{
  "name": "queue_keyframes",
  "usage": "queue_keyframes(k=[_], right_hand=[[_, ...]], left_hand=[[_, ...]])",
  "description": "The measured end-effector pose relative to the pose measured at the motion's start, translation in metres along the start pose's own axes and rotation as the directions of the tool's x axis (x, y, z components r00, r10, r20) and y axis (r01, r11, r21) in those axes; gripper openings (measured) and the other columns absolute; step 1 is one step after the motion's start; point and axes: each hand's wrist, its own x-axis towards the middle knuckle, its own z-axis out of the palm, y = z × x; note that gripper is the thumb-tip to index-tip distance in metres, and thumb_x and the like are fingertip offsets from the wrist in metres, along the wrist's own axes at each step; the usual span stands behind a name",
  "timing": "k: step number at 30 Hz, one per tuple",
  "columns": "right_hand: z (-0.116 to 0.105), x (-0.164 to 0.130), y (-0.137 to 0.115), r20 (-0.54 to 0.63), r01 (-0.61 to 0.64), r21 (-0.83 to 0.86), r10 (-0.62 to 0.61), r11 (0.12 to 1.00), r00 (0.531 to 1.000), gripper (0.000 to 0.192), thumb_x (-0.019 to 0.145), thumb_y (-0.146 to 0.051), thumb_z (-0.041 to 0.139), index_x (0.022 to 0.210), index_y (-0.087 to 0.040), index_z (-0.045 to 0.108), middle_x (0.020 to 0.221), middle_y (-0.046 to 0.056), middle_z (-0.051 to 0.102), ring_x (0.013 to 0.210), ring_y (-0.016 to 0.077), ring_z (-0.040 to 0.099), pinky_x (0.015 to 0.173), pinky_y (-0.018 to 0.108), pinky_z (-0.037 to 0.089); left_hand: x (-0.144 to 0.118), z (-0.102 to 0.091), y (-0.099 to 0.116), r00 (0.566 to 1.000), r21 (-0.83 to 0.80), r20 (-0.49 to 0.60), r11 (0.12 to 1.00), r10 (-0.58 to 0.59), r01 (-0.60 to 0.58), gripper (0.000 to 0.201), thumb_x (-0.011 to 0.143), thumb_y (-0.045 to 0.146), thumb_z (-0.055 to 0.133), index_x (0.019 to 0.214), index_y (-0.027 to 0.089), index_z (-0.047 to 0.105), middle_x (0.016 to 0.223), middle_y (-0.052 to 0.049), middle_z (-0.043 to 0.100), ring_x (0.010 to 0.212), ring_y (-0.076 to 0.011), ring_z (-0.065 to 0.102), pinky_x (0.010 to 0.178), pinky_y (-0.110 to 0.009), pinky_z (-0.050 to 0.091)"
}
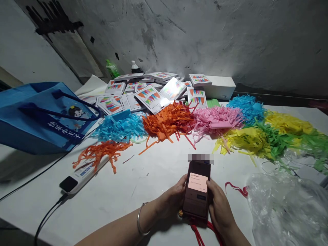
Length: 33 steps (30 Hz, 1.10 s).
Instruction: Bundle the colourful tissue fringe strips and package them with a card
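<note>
A smartphone (196,208) with a red cord is held upright between both hands over the white table, near its front edge. Its dark screen shows a pale dialog box with small text. My left hand (174,198), with a silver bangle (139,218) on the wrist, is wrapped round the phone's left side. My right hand (220,205) grips the right side, its thumb touching the edge of the dialog box. Beyond the phone lie bunches of cut paper fringe: orange (167,121), pink (217,119), yellow (247,141) and light blue (121,125).
Flat printed packets (151,97) are heaped against the wall beside a white box (220,87). A blue bag (33,116) stands at left, near a white power strip (84,174) with a cable. Clear plastic (287,208) lies at right. Green fringe (279,140) borders the yellow.
</note>
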Motion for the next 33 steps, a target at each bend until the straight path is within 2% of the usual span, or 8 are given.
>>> queue_keyframes(k=[7,12,18,24,33], right_hand=[[0.0029,-0.0011,-0.0027,-0.036,0.012,0.024,-0.011,1.000,0.999,0.040,0.079,-0.057,0.077,0.104,-0.025,0.076,0.112,0.002,0.074,0.114,0.0280,0.062,0.096,0.035,0.051],[0.0003,0.0000,-0.0033,0.051,-0.004,-0.011,0.004,1.000,0.999,0.038,0.086,-0.048,0.072,0.115,-0.023,0.071,0.116,0.005,0.073,0.112,0.0291,0.063,0.094,0.039,0.051],[0.0010,-0.0005,-0.0024,0.133,-0.034,-0.016,0.036,0.999,0.991,0.044,0.082,-0.039,0.078,0.120,-0.021,0.066,0.115,0.009,0.072,0.110,0.0296,0.065,0.096,0.043,0.050],[-0.0020,0.0004,0.0012,0.128,-0.010,-0.071,0.019,0.997,0.992,0.043,0.084,-0.039,0.077,0.121,-0.020,0.065,0.118,0.011,0.071,0.108,0.0297,0.066,0.097,0.045,0.049],[-0.0018,-0.0012,-0.0005,0.122,-0.041,0.018,0.039,0.999,0.992,0.041,0.085,-0.040,0.073,0.119,-0.020,0.066,0.112,0.010,0.073,0.107,0.0297,0.066,0.090,0.041,0.053]], left_hand=[[-0.0008,-0.0026,0.0005,1.000,0.002,0.031,1.000,-0.002,0.002,0.078,0.079,0.052,0.070,0.145,0.020,0.045,0.141,-0.015,0.056,0.131,-0.0364,0.049,0.106,-0.046,0.038],[-0.0013,-0.0027,0.0001,0.999,-0.001,0.042,1.000,0.006,-0.006,0.077,0.081,0.053,0.068,0.146,0.019,0.045,0.141,-0.016,0.056,0.131,-0.0365,0.050,0.106,-0.046,0.038],[-0.0019,0.0011,0.0016,1.000,0.019,0.017,1.000,-0.004,0.004,0.077,0.080,0.054,0.070,0.144,0.020,0.046,0.141,-0.016,0.057,0.129,-0.0368,0.052,0.104,-0.047,0.039],[-0.0015,-0.0007,-0.0014,1.000,0.014,0.011,1.000,0.003,-0.004,0.077,0.080,0.052,0.069,0.145,0.019,0.045,0.139,-0.017,0.059,0.129,-0.0379,0.053,0.104,-0.048,0.039],[-0.0013,0.0007,-0.0003,1.000,-0.027,0.010,1.000,0.010,-0.010,0.071,0.079,0.048,0.072,0.141,0.019,0.050,0.134,-0.015,0.061,0.124,-0.0337,0.057,0.101,-0.044,0.042]])
